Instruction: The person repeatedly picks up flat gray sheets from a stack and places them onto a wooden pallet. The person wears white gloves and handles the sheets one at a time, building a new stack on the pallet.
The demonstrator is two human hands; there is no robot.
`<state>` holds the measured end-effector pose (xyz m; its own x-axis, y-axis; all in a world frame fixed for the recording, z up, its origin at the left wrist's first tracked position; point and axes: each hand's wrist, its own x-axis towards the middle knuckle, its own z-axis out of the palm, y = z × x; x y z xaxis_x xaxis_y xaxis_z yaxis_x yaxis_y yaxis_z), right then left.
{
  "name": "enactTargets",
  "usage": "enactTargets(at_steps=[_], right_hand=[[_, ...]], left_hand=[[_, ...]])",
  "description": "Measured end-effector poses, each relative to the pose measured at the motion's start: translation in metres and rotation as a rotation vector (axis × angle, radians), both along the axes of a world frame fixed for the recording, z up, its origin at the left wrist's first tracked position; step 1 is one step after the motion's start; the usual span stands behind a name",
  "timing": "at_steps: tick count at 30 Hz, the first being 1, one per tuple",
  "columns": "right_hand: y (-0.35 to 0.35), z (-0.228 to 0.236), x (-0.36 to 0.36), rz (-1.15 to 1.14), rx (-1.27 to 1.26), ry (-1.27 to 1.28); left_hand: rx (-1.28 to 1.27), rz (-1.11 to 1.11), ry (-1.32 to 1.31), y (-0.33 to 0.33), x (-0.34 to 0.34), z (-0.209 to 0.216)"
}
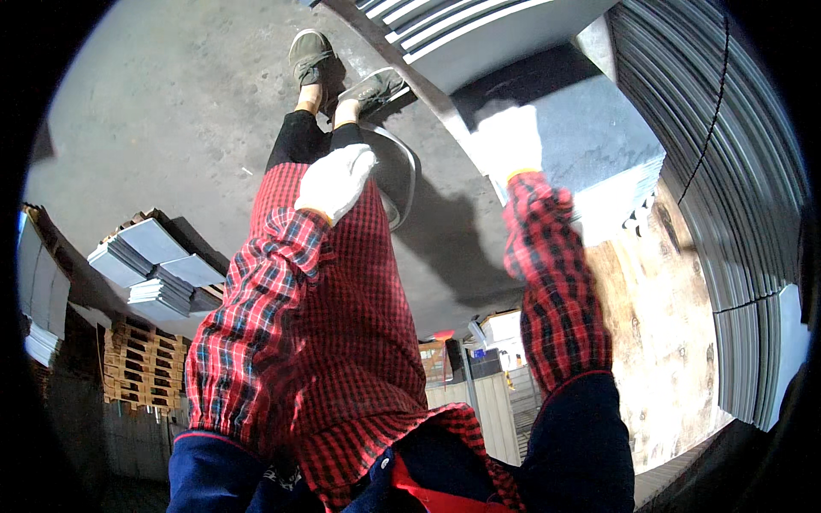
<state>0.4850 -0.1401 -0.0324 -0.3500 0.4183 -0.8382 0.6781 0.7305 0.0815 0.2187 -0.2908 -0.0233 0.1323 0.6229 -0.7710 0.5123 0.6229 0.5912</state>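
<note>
My left hand (336, 181), in a white glove, hangs in front of the red and black checked apron (342, 282). Its fingers are curled closed; whether anything sits inside them is hidden. Just beyond it curves a pale, narrow band (414, 169), and I cannot tell if the hand holds it. Over the left edge of a stack of grey sheets (590, 128) is my right hand (510, 141), gloved in white too. Glare washes out its fingers, so their pose does not show. Red plaid sleeve covers reach both wrists.
Tall layers of grey sheets (744, 171) line the right side, crossed by a dark cord (706, 141). A plywood board (658, 325) lies beside the sheet stack. On the left are stacked panels (158, 248) and wooden pallets (144, 363). My shoes (310, 56) stand on concrete floor (188, 103).
</note>
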Motion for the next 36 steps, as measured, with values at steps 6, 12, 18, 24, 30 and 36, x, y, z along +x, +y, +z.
enactTargets(at_steps=[6, 12, 18, 24, 30, 36], right_hand=[[-0.062, 0.053, 0.01, 0.102, -0.571, 0.104], [-0.01, 0.158, 0.02, -0.674, -0.088, 0.228], [-0.03, 0.157, 0.067, -0.418, 0.503, 0.17], [-0.103, 0.17, 0.117, -0.787, 0.431, 0.037], [-0.046, 0.17, 0.147, -0.792, 0.667, 0.276], [0.046, 0.143, 0.159, -0.686, 0.781, 0.096]], left_hand=[[-0.148, 0.026, 0.006, -0.003, -0.006, -0.001], [-0.131, 0.017, -0.079, -0.011, 0.005, 0.003], [-0.162, -0.044, -0.204, -0.004, 0.012, 0.009], [-0.138, 0.022, -0.112, 0.004, 0.009, 0.019], [-0.084, -0.013, -0.253, -0.004, 0.075, 0.041], [0.357, 0.156, -0.145, 0.009, 0.185, 0.079]])
